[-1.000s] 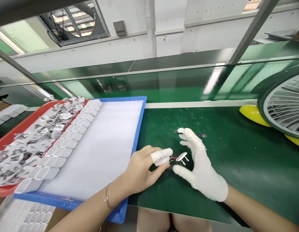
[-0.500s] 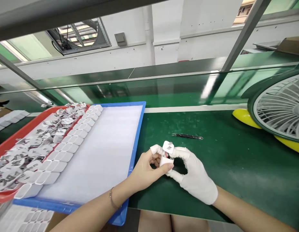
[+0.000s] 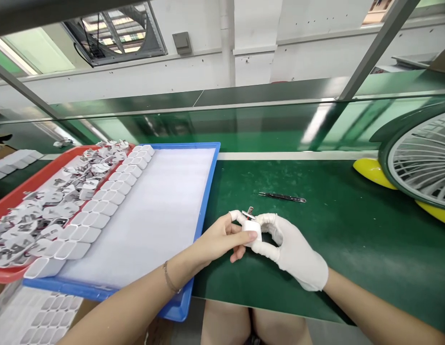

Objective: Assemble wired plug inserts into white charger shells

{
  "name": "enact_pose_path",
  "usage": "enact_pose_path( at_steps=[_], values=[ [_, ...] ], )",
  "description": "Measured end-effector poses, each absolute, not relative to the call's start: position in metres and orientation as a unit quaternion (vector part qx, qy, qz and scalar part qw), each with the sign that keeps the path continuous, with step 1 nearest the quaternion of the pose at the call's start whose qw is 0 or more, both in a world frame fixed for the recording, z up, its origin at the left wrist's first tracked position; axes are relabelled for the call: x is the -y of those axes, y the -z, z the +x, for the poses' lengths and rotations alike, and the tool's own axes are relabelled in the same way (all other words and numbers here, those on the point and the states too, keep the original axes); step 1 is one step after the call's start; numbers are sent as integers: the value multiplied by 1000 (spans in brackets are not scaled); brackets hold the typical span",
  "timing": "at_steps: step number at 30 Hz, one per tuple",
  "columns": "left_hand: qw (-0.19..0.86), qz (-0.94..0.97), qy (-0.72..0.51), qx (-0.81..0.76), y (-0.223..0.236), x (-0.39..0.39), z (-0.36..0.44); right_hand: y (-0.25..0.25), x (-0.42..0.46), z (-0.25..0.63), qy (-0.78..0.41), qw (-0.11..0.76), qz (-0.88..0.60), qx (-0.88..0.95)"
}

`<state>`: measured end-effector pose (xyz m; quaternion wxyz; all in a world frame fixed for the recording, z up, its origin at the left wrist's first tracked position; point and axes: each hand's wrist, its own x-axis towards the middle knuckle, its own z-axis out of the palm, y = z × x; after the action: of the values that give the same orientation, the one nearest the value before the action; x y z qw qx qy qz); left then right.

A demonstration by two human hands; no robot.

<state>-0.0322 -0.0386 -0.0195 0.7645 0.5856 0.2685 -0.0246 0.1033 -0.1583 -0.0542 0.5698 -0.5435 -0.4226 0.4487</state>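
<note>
White plastic charger plug [image 3: 251, 228], low centre of frame, sits pinched between left hand [image 3: 218, 238] and gloved right hand [image 3: 292, 249], both closed on it. It looks light, rigid and smooth; best gripped on its flat sides, clear of the prongs. Half a second ago its cap stood raised; now it sits flush. Tweezers [image 3: 282, 197] lie beyond, untouched.
</note>
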Motion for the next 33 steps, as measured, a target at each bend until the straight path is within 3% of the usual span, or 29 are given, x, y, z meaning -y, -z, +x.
enact_pose_path(
  at_steps=[5,33],
  values=[
    [809,518,-3,-277,19,34,-30,52,153,104,-509,582,-475,421],
    [827,445,-62,-338,19,30,-35,59,157,105,-410,546,-547,484]
  ],
)
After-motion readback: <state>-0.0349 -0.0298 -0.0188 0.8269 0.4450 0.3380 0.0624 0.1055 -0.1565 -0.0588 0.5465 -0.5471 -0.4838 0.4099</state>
